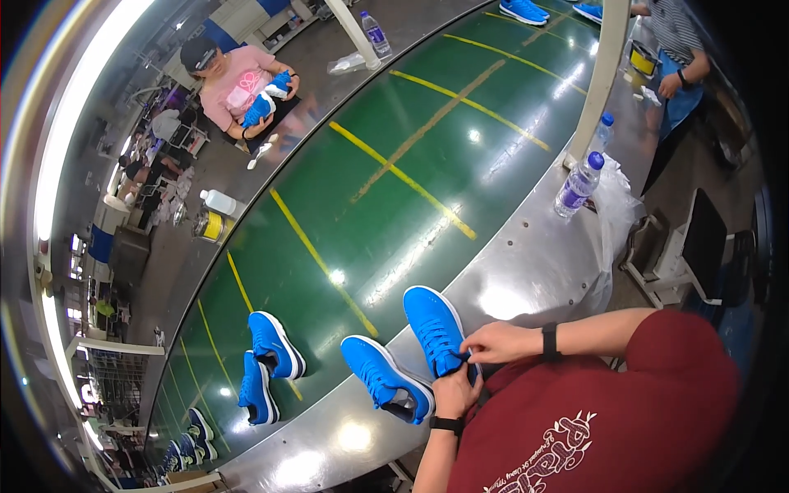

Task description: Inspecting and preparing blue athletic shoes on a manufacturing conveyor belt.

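A bright blue sneaker point(436, 330) is seen standing on the metal desk point(534, 263) right at the person's chest, its toe pointing away toward the green conveyor belt point(394, 164). The right hand point(496, 343) is pressed to the shoe's laces near the tongue, fingers point(470, 353) pinched shut on a lace end. The left hand point(456, 393) is brought up from below, curled against the heel end of the same shoe; whether it is truly clamped there cannot be told, as the fingers are hidden behind the shoe. A second blue sneaker point(386, 380) is laid just beside it to the left, across the desk edge, apart from both hands. Further left, a pair of blue sneakers point(267, 361) is carried on the belt, one upright and one tipped on its side. Two clear water bottles point(580, 182) with blue caps are parked by a white post point(600, 78). Across the belt, another person point(234, 82) in pink is spotted holding a blue shoe
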A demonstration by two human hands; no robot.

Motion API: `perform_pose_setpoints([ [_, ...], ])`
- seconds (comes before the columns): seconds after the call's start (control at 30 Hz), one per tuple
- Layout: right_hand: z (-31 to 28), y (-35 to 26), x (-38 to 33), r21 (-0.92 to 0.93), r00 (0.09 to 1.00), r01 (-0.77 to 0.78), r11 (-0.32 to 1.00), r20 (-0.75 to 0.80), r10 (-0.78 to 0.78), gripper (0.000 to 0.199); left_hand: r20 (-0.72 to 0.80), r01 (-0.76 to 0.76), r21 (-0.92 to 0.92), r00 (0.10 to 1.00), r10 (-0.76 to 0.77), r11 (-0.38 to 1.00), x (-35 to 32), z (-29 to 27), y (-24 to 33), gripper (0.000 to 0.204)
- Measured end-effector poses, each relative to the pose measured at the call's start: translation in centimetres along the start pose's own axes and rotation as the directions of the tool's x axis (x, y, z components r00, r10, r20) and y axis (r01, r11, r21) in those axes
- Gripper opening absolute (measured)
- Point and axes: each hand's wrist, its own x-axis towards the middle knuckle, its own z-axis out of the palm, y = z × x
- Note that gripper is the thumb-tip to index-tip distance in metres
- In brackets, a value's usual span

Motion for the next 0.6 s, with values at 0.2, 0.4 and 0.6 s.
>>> perform_pose_setpoints([
  [0.2, 0.5, 2.6, -1.3, -0.092, 0.985, -0.138, 0.986, -0.113, 0.128, 0.051, -0.013, 0.029, 0.001, 0.999, -0.029, 1.0, 0.6, -0.5, 0.7, 0.029],
  [0.4, 0.7, 1.5, 1.3, -0.054, 0.992, -0.115, 0.992, -0.061, 0.112, 0.062, -0.019, 0.114, 0.028, 0.993, -0.113, 0.993, 0.7, 0.0, 1.0, 0.031],
  [0.6, 2.2, 3.0, 2.2, -0.192, 0.991, -0.01, 0.981, -0.133, -0.016, 0.078, -0.012, 0.133, 0.067, 0.991, -0.133, 0.989, 0.4, 0.5, 1.0, 0.04],
])
